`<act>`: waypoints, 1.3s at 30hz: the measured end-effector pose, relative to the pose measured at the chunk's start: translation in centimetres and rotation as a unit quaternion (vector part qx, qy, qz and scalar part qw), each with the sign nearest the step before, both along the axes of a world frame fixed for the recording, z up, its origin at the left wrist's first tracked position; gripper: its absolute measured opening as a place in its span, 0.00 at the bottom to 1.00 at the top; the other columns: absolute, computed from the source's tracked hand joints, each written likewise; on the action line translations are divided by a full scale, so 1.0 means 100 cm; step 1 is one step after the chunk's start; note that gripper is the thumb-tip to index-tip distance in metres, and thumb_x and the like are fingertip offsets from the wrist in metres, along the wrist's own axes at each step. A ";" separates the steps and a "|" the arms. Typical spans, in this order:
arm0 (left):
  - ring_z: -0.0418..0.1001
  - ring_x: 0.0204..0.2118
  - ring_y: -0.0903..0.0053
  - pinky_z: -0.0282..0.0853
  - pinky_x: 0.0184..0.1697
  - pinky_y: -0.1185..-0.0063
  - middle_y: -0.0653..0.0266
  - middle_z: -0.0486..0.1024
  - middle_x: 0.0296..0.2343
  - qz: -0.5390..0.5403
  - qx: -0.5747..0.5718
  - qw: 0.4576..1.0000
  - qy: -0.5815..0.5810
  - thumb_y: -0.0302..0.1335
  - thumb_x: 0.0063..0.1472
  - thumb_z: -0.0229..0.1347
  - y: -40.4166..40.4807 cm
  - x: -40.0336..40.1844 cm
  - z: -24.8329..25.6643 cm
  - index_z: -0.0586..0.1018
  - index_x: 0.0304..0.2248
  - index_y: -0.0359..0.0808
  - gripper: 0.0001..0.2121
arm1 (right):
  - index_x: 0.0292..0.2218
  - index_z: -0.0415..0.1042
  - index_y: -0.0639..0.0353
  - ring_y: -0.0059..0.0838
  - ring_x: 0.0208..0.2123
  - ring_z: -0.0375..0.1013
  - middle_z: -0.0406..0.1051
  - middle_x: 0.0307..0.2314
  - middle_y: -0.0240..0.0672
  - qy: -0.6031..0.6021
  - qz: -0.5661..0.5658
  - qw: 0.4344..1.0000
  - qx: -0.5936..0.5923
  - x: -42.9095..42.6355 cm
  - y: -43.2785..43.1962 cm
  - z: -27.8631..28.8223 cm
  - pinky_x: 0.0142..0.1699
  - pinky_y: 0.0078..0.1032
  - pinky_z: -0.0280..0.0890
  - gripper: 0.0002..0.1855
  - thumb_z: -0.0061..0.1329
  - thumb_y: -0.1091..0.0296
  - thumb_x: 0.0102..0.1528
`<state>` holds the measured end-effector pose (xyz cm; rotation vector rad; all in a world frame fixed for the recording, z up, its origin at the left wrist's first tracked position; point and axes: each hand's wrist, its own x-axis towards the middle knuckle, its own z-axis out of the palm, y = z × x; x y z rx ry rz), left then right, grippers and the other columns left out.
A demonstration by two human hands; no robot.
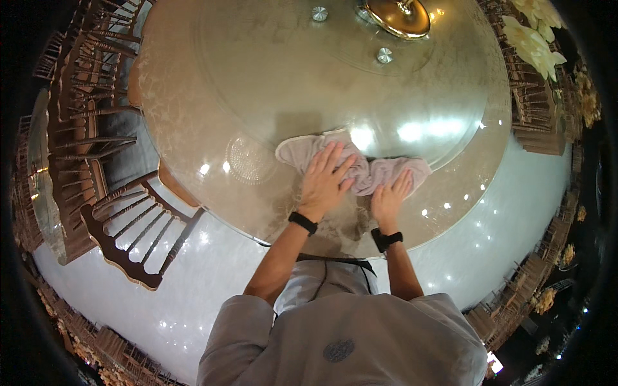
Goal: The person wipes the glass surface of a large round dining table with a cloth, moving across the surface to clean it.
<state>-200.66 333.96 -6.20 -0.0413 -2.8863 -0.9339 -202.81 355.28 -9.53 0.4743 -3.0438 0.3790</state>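
Note:
A crumpled pinkish-grey towelling cloth (362,176) lies across the near part of a round table (183,111), overlapping the edge of the raised round centre. My left hand (326,178) holds down its left half, palm down, with the fingers spread over the fabric. On the right half, my right hand (390,198) holds the cloth down with its fingers closer together. The hands are a short way apart, with bunched cloth between them. Fabric under both palms is hidden. Each wrist bears a black band.
Left of the cloth is a round dotted, glassy patch (251,159), perhaps a clear plate. Small faceted discs (385,55) and a shiny gold base (405,21) stand farther back. A wooden spindle-back chair (140,236) is at the left rim; pale flowers (531,46) are at right.

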 end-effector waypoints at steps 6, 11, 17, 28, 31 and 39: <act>0.48 0.61 0.60 0.44 0.60 0.62 0.54 0.54 0.57 0.106 -0.093 0.989 -0.037 0.38 0.57 0.50 -0.081 -0.004 -0.007 0.66 0.54 0.46 0.24 | 0.55 0.57 0.64 0.61 0.60 0.38 0.41 0.58 0.61 -0.068 0.066 0.995 -0.009 0.010 -0.070 0.024 0.62 0.51 0.34 0.28 0.36 0.59 0.57; 0.39 0.63 0.57 0.34 0.62 0.58 0.50 0.45 0.60 0.237 -0.123 0.959 -0.097 0.45 0.61 0.42 -0.138 -0.048 -0.014 0.59 0.57 0.47 0.26 | 0.60 0.51 0.49 0.61 0.60 0.41 0.43 0.58 0.61 -0.016 0.008 1.000 0.000 -0.052 -0.095 0.017 0.61 0.51 0.37 0.30 0.35 0.54 0.58; 0.25 0.64 0.54 0.21 0.57 0.46 0.54 0.32 0.62 0.277 -0.083 0.925 -0.245 0.50 0.62 0.34 -0.121 -0.149 0.000 0.48 0.61 0.53 0.29 | 0.62 0.40 0.34 0.57 0.62 0.28 0.31 0.60 0.55 -0.150 -0.069 0.985 0.055 -0.229 -0.126 0.009 0.61 0.54 0.25 0.34 0.30 0.40 0.57; 0.37 0.63 0.56 0.29 0.58 0.48 0.54 0.47 0.59 0.070 -0.012 0.997 -0.030 0.38 0.58 0.48 -0.014 -0.082 -0.010 0.65 0.54 0.48 0.23 | 0.61 0.46 0.32 0.54 0.63 0.32 0.35 0.60 0.56 -0.061 -0.070 0.996 0.006 -0.168 -0.026 -0.011 0.59 0.60 0.28 0.32 0.32 0.51 0.56; 0.39 0.63 0.56 0.31 0.58 0.49 0.54 0.49 0.59 0.064 0.012 0.997 -0.050 0.36 0.55 0.50 0.026 -0.028 -0.004 0.67 0.53 0.47 0.24 | 0.61 0.49 0.38 0.55 0.63 0.32 0.35 0.60 0.56 -0.046 -0.053 0.998 -0.004 -0.092 0.013 -0.004 0.61 0.55 0.29 0.31 0.33 0.59 0.56; 0.44 0.62 0.64 0.35 0.61 0.56 0.58 0.52 0.58 0.047 0.048 0.997 -0.045 0.33 0.52 0.51 0.021 0.002 -0.013 0.66 0.53 0.45 0.26 | 0.54 0.54 0.74 0.62 0.61 0.31 0.34 0.58 0.64 -0.068 -0.019 0.993 -0.090 -0.004 -0.015 -0.004 0.63 0.51 0.30 0.31 0.34 0.72 0.48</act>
